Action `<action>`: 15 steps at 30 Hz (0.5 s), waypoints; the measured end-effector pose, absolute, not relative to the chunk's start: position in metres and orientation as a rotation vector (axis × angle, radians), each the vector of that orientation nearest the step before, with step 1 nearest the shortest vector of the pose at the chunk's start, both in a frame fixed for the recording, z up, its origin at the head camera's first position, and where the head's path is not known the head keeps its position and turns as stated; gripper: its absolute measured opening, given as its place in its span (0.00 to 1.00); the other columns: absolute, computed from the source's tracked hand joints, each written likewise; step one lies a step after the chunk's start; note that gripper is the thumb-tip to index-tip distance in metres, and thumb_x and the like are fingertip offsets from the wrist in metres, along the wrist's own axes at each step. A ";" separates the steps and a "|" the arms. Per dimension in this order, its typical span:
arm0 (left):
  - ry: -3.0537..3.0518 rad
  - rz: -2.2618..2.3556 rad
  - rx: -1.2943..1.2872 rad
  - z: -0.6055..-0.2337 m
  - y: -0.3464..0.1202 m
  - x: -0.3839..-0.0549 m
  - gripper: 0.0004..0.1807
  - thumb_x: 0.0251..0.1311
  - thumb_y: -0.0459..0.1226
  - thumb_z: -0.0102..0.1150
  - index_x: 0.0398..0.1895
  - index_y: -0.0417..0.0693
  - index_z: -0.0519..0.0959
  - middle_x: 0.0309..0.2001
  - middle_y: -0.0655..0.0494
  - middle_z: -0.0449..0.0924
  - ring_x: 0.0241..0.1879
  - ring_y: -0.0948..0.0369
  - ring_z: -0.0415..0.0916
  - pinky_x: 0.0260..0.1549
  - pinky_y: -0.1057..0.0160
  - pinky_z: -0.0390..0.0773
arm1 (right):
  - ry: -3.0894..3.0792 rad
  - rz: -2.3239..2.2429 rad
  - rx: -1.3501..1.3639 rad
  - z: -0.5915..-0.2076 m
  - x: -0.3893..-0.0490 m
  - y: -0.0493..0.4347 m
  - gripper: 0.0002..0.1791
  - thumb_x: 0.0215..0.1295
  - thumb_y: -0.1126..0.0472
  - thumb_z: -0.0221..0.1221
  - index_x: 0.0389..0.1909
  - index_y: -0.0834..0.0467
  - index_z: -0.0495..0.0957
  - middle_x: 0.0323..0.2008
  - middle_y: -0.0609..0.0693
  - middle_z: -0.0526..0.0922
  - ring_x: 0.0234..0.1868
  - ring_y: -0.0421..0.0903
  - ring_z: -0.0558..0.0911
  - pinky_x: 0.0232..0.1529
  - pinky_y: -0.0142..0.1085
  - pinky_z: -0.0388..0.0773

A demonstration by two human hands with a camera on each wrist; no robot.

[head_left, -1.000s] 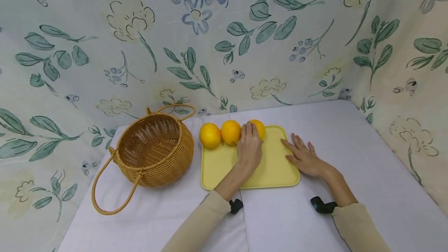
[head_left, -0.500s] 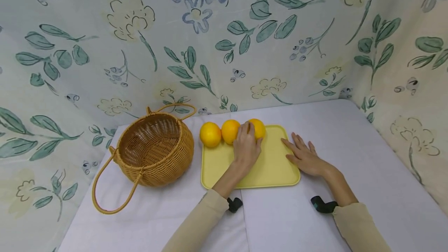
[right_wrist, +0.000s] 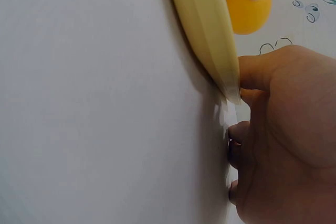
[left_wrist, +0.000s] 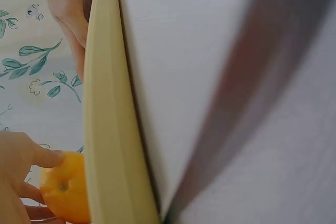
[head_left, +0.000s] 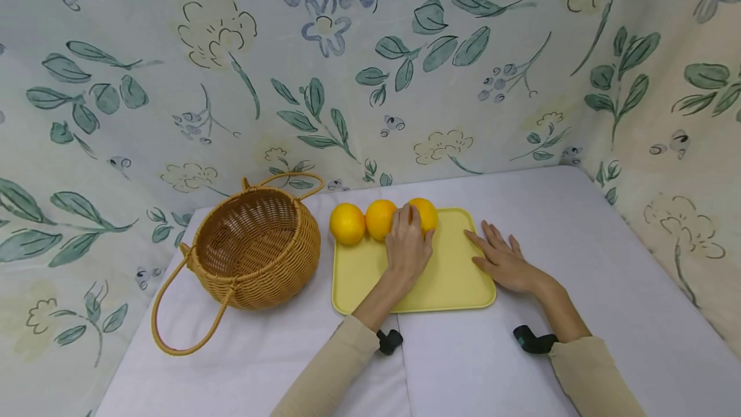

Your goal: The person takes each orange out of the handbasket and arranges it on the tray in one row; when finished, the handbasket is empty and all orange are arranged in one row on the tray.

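Three oranges line the far side of a pale yellow tray (head_left: 451, 275). Around the rightmost orange (head_left: 425, 213) my left hand (head_left: 408, 246) has its fingers on the left and its thumb on the near right side. In the left wrist view the thumb and curled fingers of my left hand (left_wrist: 13, 174) grip that orange (left_wrist: 65, 190). Left of it sit the middle orange (head_left: 381, 219) and the left orange (head_left: 347, 224), side by side. My right hand (head_left: 506, 262) lies with fingers spread at the tray's right edge, thumb and index fingertip at the rim.
A round wicker basket (head_left: 283, 269) stands left of the tray, its two handles folded outward. White cloth (head_left: 463, 365) covers the table, and a floral curtain (head_left: 370, 101) hangs behind it. Black wrist cameras (head_left: 532, 340) are strapped on both forearms.
My left hand has shifted slightly left and toward me, its fingers going from over the rightmost orange to its left side. My right hand and the basket have stayed put.
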State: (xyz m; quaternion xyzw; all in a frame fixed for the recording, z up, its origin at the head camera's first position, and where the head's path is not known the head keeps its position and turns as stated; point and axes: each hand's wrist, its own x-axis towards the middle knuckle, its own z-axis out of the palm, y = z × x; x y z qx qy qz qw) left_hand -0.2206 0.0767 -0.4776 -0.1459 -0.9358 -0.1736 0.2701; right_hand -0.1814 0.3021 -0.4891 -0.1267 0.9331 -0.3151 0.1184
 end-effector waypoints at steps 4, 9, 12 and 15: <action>-2.513 -0.453 -0.388 -0.478 0.076 -0.221 0.31 0.58 0.46 0.77 0.59 0.35 0.82 0.57 0.48 0.82 0.55 0.54 0.80 0.32 0.61 0.89 | 2.727 -0.909 -0.362 -0.489 -0.181 0.301 0.35 0.81 0.51 0.48 0.82 0.59 0.53 0.81 0.72 0.33 0.81 0.72 0.32 0.74 0.71 0.19; -2.517 -0.443 -0.389 -0.478 0.075 -0.221 0.31 0.57 0.46 0.77 0.58 0.35 0.82 0.56 0.47 0.82 0.53 0.54 0.80 0.32 0.62 0.89 | 2.726 -0.910 -0.356 -0.488 -0.181 0.301 0.34 0.81 0.52 0.48 0.82 0.59 0.53 0.81 0.72 0.33 0.81 0.72 0.32 0.74 0.71 0.19; -2.532 -0.452 -0.392 -0.477 0.075 -0.221 0.31 0.58 0.46 0.76 0.59 0.34 0.82 0.56 0.47 0.81 0.53 0.54 0.80 0.34 0.62 0.89 | 2.725 -0.906 -0.348 -0.489 -0.181 0.301 0.35 0.81 0.52 0.48 0.82 0.59 0.53 0.82 0.71 0.33 0.82 0.72 0.32 0.75 0.71 0.18; -2.545 -0.463 -0.395 -0.477 0.074 -0.221 0.31 0.60 0.47 0.75 0.60 0.35 0.81 0.57 0.48 0.81 0.55 0.54 0.79 0.36 0.61 0.89 | 2.728 -0.902 -0.350 -0.489 -0.182 0.302 0.35 0.81 0.52 0.49 0.82 0.59 0.53 0.81 0.72 0.33 0.81 0.72 0.32 0.74 0.71 0.18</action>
